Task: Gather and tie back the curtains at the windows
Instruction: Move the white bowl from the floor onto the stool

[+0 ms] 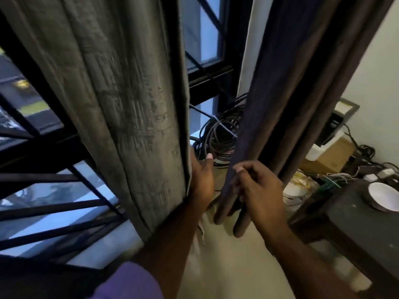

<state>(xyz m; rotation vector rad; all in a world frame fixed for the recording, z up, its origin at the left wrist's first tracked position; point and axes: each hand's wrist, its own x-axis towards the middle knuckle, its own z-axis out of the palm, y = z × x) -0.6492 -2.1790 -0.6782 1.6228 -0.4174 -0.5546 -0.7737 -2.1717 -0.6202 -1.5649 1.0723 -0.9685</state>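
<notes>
A grey-green curtain hangs bunched at the left of the window, and a dark brown curtain hangs at the right. My left hand holds the grey curtain's right edge near its lower end, fingers behind the cloth and thumb showing. My right hand grips the left folds of the brown curtain low down, fingers curled round the cloth. A gap of bare window lies between the two curtains.
The window has black bars and a black frame. A coil of black cable sits on the sill between the curtains. At the right stand a dark table with a white bowl, boxes and tangled wires.
</notes>
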